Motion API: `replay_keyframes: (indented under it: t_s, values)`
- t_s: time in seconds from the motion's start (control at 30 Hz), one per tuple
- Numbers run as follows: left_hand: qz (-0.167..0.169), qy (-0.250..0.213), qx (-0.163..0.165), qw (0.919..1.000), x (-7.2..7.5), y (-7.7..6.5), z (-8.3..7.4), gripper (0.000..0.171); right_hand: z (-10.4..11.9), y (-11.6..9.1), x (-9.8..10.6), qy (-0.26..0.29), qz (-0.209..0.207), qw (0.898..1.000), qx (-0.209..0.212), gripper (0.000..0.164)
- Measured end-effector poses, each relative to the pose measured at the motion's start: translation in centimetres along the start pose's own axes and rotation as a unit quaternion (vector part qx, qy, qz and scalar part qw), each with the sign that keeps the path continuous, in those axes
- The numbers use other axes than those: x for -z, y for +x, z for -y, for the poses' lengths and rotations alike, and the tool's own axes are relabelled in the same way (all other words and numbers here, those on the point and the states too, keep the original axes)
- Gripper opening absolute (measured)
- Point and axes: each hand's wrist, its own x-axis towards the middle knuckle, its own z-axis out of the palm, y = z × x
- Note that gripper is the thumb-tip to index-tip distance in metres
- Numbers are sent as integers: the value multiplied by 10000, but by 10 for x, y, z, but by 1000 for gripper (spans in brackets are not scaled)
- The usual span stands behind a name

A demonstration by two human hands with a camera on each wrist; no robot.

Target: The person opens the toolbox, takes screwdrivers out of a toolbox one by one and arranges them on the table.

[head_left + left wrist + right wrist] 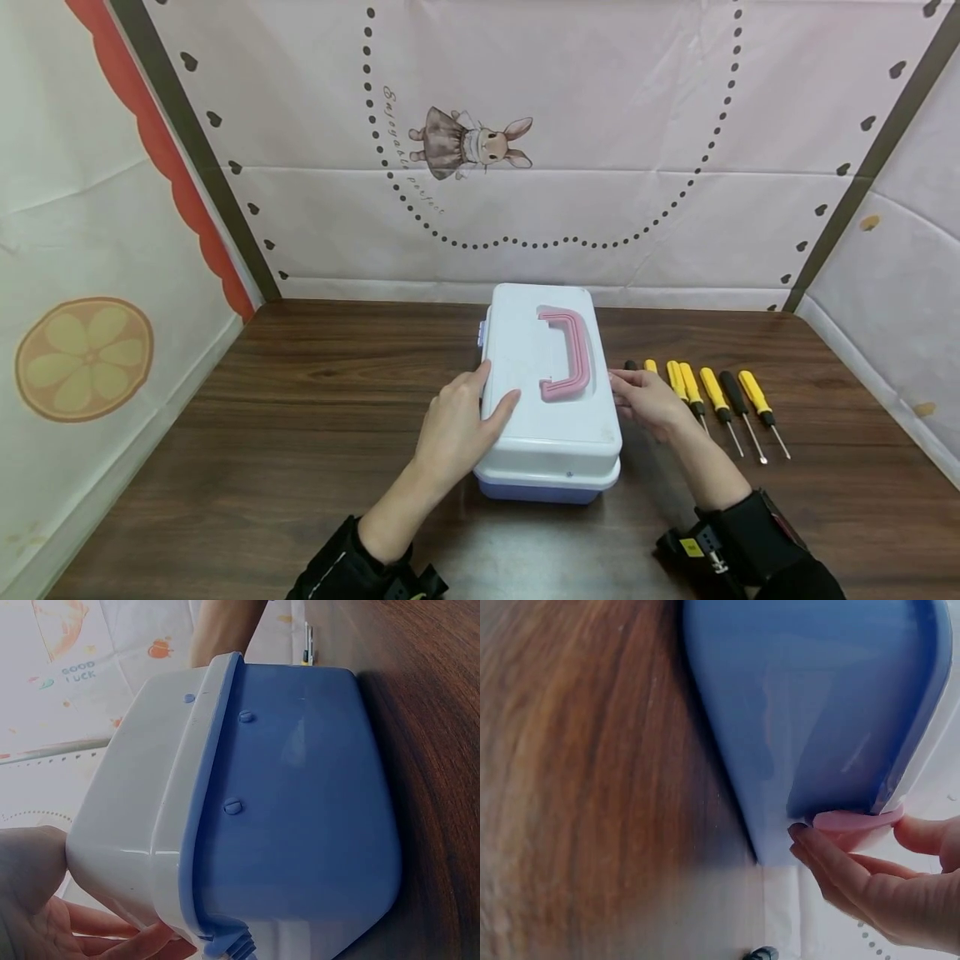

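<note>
A storage box with a white lid [540,433], a blue base [300,787] and a pink carrying handle [576,354] stands closed on the table. My left hand [457,429] rests on the lid's left edge, thumb on top; in the left wrist view its fairly straight fingers lie along the side near a blue clasp [229,941]. On the box's right side, my right hand [885,881] pinches a pink latch [855,825] between thumb and fingers. In the head view the box's edge partly hides those fingertips.
Right of the box lies a row of several screwdrivers, with yellow handles [712,387] and black ones [731,390]. The nearest are partly behind my right hand. Printed white cloth [600,100] encloses the brown wooden table [337,375] at the back and sides.
</note>
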Motion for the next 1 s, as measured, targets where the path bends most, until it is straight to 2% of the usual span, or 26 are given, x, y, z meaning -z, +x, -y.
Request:
replay_keyframes:
  t_s: [0.17, 0.3, 0.37, 0.47, 0.53, 0.6, 0.7, 0.77, 0.87, 1.0]
  values:
    - [-34, -39, -85, 10000, -1, 0, 1, 55, 3, -1, -2, -30, -59, 9999, -113, 48]
    - [3, 26, -24, 10000, 0, 0, 0, 55, 3, -1, 0, -110, 52, 9999, -85, 49]
    - [2, 194, -26, 9998, 1, -1, -2, 55, 5, -1, 2, -296, 10, 9996, -1, 51]
    - [3, 450, -256, 9987, 4, -3, -8, 54, 12, 0, 5, -1126, -337, 9914, 570, 53]
    - [11, 543, -593, 9968, 3, -6, -15, 54, 18, 3, 8, -1823, -740, 9737, 1146, 52]
    - [95, 596, -1012, 9930, 2, -8, -24, 56, 25, 7, 11, -2403, -1116, 9489, 1717, 51]
    - [213, 737, -1654, 9832, -6, -13, -38, 58, 33, 16, 13, -2734, -1299, 9239, 2339, 49]
    - [297, 916, -2040, 9742, -12, -16, -46, 60, 38, 24, 13, -2804, -1227, 9140, 2665, 47]
    - [400, 1376, -2539, 9565, -24, -20, -56, 61, 42, 37, 14, -2963, -960, 8945, 3206, 45]
    - [656, 2079, -2935, 9308, -39, -24, -65, 59, 45, 53, 15, -3269, -485, 8633, 3815, 44]
